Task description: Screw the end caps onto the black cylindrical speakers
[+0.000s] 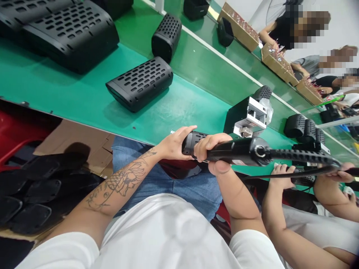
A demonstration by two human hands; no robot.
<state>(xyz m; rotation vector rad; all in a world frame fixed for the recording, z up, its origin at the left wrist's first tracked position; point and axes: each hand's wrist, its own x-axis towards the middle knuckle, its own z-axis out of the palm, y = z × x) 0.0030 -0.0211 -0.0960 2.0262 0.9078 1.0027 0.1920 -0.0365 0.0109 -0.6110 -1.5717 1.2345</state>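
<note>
My left hand [175, 144] is wrapped round the end of a black perforated housing [193, 141], held over my lap at the table's front edge. Closed round the black body of a corded electric screwdriver [238, 151], my right hand [211, 147] is right beside that housing. The screwdriver lies nearly level, its cord end pointing right; its tip is hidden behind my fingers and the housing. Another black perforated housing [141, 83] lies on the green table [185, 108] ahead of my hands.
Larger black housings [75, 33] lie at the back left, and a small one [166, 35] stands by the divider. A black box with a metal frame [246, 117] is ahead right. A co-worker's hand [282, 175] is close on my right. Black parts [30, 190] fill a carton lower left.
</note>
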